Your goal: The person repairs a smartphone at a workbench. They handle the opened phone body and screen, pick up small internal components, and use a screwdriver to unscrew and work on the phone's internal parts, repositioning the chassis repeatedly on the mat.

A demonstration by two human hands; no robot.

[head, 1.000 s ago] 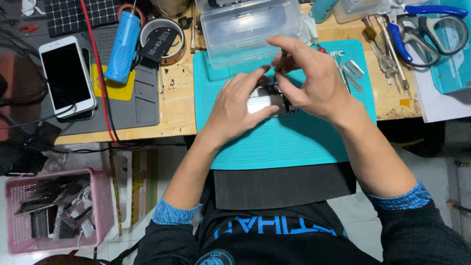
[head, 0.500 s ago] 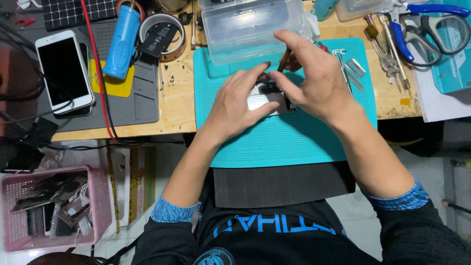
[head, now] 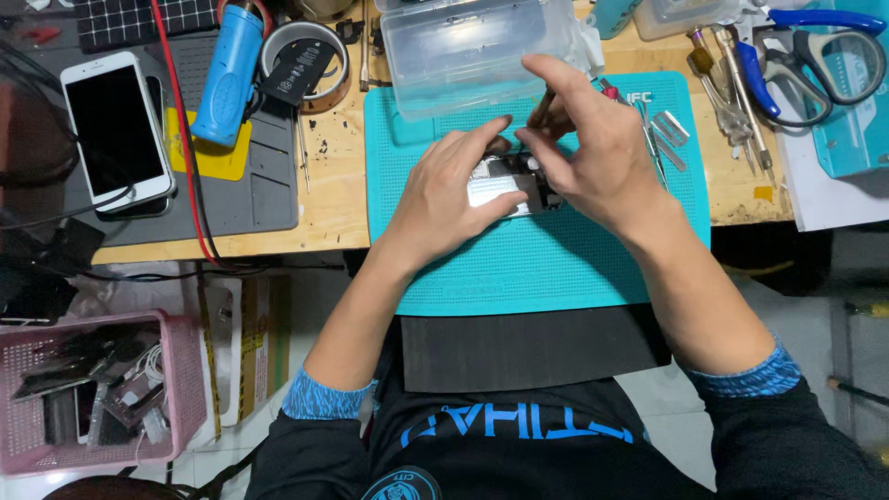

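Observation:
My left hand [head: 449,190] lies on a small metal and black electronic part [head: 507,181] on the teal work mat [head: 556,259], its fingers steadying the part. My right hand [head: 593,148] is curled above the same part and pinches a thin dark-handled tool [head: 542,106], whose tip points down at the part. Most of the part is hidden under both hands.
A clear plastic box [head: 472,46] stands behind the mat. A white phone [head: 116,130], a blue cylinder [head: 230,74] and a tape roll [head: 301,60] lie on the left. Tweezers [head: 732,102] and scissors [head: 815,65] sit on the right. A pink basket [head: 93,389] is below the desk.
Both hands stay on the part. My right hand's fingers have shifted slightly on the tool. The view has tilted a little.

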